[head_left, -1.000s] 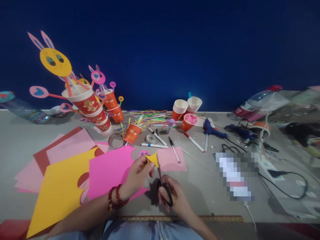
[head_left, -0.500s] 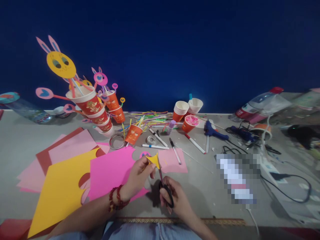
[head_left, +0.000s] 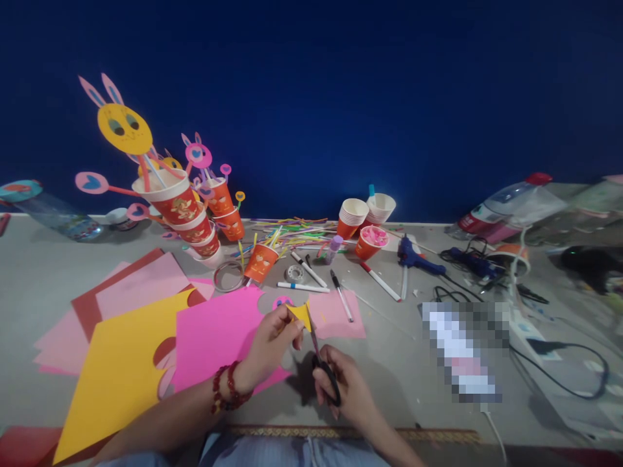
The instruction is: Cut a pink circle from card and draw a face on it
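Observation:
My left hand (head_left: 275,340) pinches a small piece of yellow paper (head_left: 300,314) above the table. Black-handled scissors (head_left: 327,379) are gripped in my right hand (head_left: 348,386), their blades pointing up along the right edge of that paper. Whether the blades are fully closed I cannot tell. Under my left wrist lies a bright pink sheet (head_left: 214,337) with curved cutouts. Left of it is a large yellow sheet (head_left: 121,357), also with round bites cut from its edge. A pale pink square (head_left: 341,318) lies just beyond the scissors, a pen (head_left: 342,295) across it.
Rabbit-faced paper cups (head_left: 180,204) are stacked at the back left. Several markers (head_left: 382,282), a tape roll (head_left: 294,273) and coloured sticks (head_left: 292,230) lie mid-table. A blue glue gun (head_left: 418,259), cables and a blurred-out rectangular object (head_left: 457,350) are on the right.
The scissor blades have closed somewhat at the yellow paper's edge. Both hands keep nearly the same place, and the view has shifted slightly.

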Demonstrator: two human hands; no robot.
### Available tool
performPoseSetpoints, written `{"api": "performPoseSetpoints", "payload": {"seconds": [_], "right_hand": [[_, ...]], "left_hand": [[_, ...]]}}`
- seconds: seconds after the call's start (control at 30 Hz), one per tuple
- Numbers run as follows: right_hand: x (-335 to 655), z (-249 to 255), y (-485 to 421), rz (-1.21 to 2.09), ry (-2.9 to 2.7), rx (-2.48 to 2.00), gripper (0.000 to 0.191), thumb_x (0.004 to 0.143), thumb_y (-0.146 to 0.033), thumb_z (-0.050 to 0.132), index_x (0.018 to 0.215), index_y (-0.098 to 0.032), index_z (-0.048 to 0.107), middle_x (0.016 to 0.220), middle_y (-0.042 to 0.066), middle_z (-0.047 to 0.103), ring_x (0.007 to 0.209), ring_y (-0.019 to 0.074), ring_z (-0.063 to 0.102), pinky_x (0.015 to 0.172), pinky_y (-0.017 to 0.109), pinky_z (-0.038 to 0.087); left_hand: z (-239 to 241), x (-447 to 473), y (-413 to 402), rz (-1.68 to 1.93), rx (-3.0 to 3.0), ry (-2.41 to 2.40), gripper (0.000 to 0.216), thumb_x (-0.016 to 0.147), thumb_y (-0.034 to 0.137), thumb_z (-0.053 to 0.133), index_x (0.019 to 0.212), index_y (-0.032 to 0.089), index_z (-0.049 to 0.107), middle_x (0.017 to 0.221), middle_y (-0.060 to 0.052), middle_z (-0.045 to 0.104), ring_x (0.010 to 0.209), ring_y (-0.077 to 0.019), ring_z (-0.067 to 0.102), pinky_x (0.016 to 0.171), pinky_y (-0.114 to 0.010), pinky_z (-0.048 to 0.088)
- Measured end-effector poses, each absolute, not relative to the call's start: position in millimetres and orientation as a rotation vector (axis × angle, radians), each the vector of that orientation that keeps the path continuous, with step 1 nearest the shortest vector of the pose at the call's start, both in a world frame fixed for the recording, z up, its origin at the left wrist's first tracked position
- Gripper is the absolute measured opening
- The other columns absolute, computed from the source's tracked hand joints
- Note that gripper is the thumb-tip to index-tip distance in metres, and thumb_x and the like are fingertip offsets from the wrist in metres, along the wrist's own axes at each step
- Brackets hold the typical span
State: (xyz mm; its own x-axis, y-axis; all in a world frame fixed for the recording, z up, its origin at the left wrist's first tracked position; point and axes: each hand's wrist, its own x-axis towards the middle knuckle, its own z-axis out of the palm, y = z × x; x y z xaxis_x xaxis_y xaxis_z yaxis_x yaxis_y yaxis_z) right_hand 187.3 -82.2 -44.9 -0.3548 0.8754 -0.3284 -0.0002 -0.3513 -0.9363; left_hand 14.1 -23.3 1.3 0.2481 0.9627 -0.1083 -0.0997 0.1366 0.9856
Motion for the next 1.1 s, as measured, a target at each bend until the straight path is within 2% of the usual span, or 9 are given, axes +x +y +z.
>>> {"api": "performPoseSetpoints", "payload": {"seconds": [0.33, 0.7, 0.83, 1.1], "right_hand": [[193, -41, -78, 1.769, -1.309, -1.258, 0.053, 0.080, -0.072, 0.062, 0.074, -0.026, 0.035, 0.047, -0.009, 0.053, 0.029, 0.0051, 0.032, 0.028, 0.018, 0.020], [201, -29, -67, 1.768, -1.323, -1.277, 0.043, 0.079, -0.051, 0.071, 0.072, -0.025, 0.037, 0.050, -0.010, 0.053, 0.032, 0.0054, 0.037, 0.030, 0.017, 0.022], [202, -29, -66, 1.763, -1.346, -1.263, 0.045, 0.079, -0.055, 0.070, 0.071, -0.025, 0.037, 0.050, -0.010, 0.051, 0.032, 0.0055, 0.037, 0.031, 0.017, 0.021], [206, -29, -65, 1.775, -1.353, -1.250, 0.056, 0.076, -0.073, 0.067, 0.071, -0.025, 0.037, 0.048, -0.010, 0.047, 0.032, 0.0052, 0.035, 0.031, 0.019, 0.022]], "left_hand": [[4, 12, -22, 0.966, 1.115, 0.975, 0.027, 0.089, 0.042, 0.060, 0.076, 0.019, 0.053, 0.059, 0.003, 0.056, 0.055, -0.0115, 0.051, 0.059, -0.025, 0.042], [4, 13, -22, 0.902, 1.128, 0.970, 0.031, 0.085, 0.047, 0.064, 0.076, 0.020, 0.054, 0.057, 0.003, 0.059, 0.053, -0.0124, 0.055, 0.057, -0.026, 0.045], [4, 12, -21, 0.896, 1.132, 0.961, 0.033, 0.085, 0.048, 0.065, 0.074, 0.020, 0.052, 0.056, 0.003, 0.059, 0.052, -0.0122, 0.055, 0.057, -0.026, 0.045], [3, 11, -21, 0.891, 1.129, 0.935, 0.032, 0.086, 0.046, 0.065, 0.074, 0.019, 0.053, 0.059, 0.002, 0.060, 0.053, -0.0120, 0.055, 0.057, -0.025, 0.043]]}}
